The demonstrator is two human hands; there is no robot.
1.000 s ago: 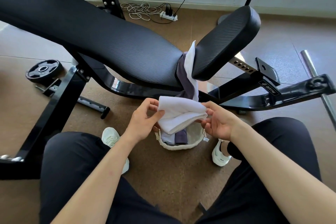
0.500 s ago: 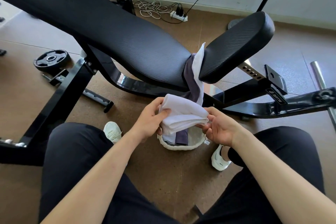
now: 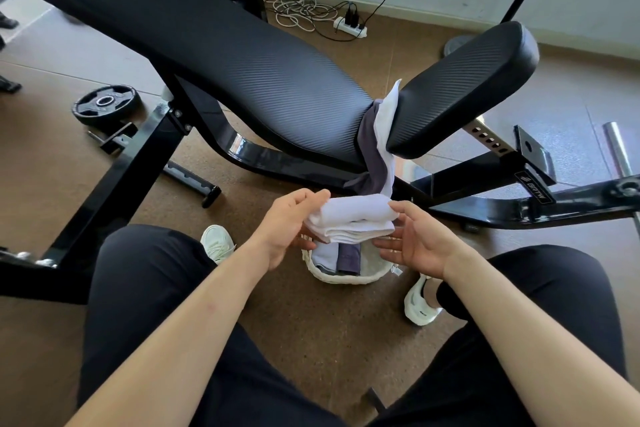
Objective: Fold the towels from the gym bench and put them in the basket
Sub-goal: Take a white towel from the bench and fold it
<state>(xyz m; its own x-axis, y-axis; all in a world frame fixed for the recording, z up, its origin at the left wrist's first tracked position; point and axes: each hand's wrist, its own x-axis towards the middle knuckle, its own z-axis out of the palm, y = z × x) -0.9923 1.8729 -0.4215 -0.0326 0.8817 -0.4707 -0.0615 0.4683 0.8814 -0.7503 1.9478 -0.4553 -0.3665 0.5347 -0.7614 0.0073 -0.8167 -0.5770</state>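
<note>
Towels show in three places: wedged in the surface, held in the hands, and lying in the basket. The surface (image 3: 242,55), a black gym bench with a long tilted back pad and a shorter seat pad, spans the upper view. Its black frame (image 3: 121,184) crosses the brown floor (image 3: 311,340) between the person and the wall. Dark trousers (image 3: 145,288) fill the lower corners, with the knees spread either side of the basket. A black weight plate (image 3: 105,104) lies flat on the floor at left, beyond the frame, and a steel bar (image 3: 620,152) lies at far right.

In the gap between the two pads a grey towel (image 3: 372,149) and a white towel (image 3: 386,128) hang side by side, their lower ends dangling just behind the held one. The folded white towel (image 3: 353,218) sits directly above the white woven basket (image 3: 349,279), hiding its far rim. The left hand (image 3: 287,232) grips the towel's left end, thumb on top and fingers beneath. The right hand (image 3: 415,243) is spread with its palm showing and fingers straight, the thumb touching the towel's right end.

Inside the basket a pale folded towel (image 3: 325,258) and a dark grey folded towel (image 3: 349,258) stand side by side. A left shoe (image 3: 216,243) and a right shoe (image 3: 420,305), both white, flank the basket. A power strip (image 3: 349,26) lies by the wall.
</note>
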